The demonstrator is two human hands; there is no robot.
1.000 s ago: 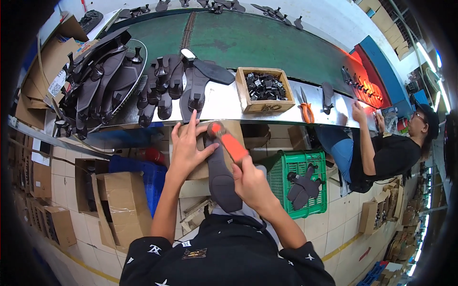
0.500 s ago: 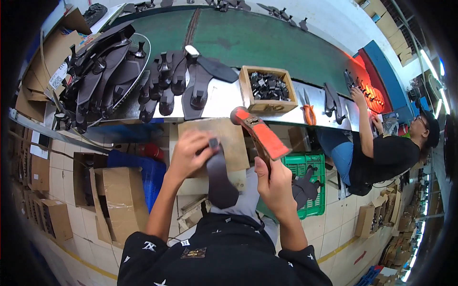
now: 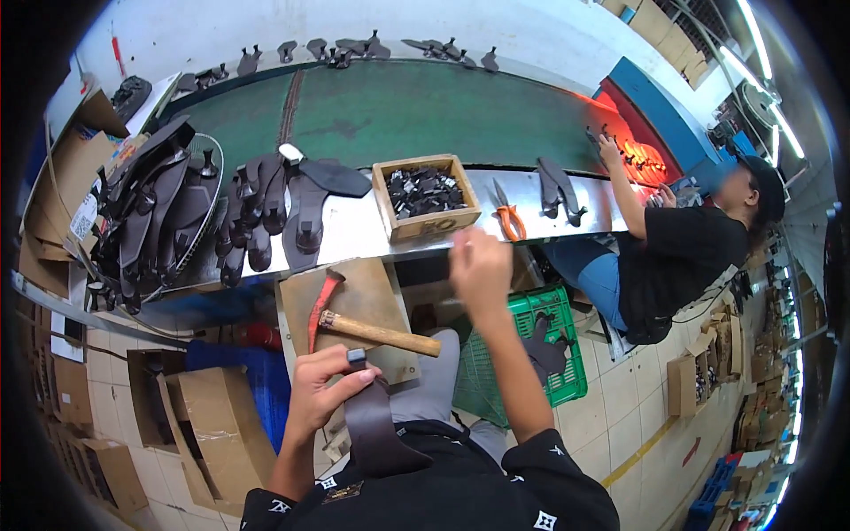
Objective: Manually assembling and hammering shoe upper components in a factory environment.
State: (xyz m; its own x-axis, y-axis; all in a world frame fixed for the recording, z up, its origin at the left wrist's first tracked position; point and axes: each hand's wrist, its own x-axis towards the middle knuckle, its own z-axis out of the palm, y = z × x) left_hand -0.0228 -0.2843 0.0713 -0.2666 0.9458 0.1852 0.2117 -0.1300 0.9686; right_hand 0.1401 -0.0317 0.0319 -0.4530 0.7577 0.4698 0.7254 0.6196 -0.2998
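Note:
My left hand [image 3: 323, 389] grips a dark high-heel shoe sole [image 3: 379, 432] close to my lap, with the small squarish end of its heel turned up. My right hand [image 3: 481, 270] is raised just below the front of a wooden box [image 3: 434, 226] filled with small dark heel tips [image 3: 427, 190]. Motion smears its fingers, so what they hold, if anything, is unclear. A hammer [image 3: 376, 333] with a red head and wooden handle lies on the tan board [image 3: 359, 279] in front of me, touched by neither hand.
Heeled soles [image 3: 146, 212] crowd the left of the metal bench, some in a wire basket. Orange-handled pliers [image 3: 509, 221] lie right of the box. Behind runs a green conveyor belt [image 3: 398, 111] toward a glowing heater [image 3: 642, 150]. A co-worker [image 3: 682, 257] reaches there. A green crate [image 3: 575, 376] stands below.
My right hand has let go of the hammer, which now lies on the board, and is up near the box. My left hand has drawn the sole down toward my lap.

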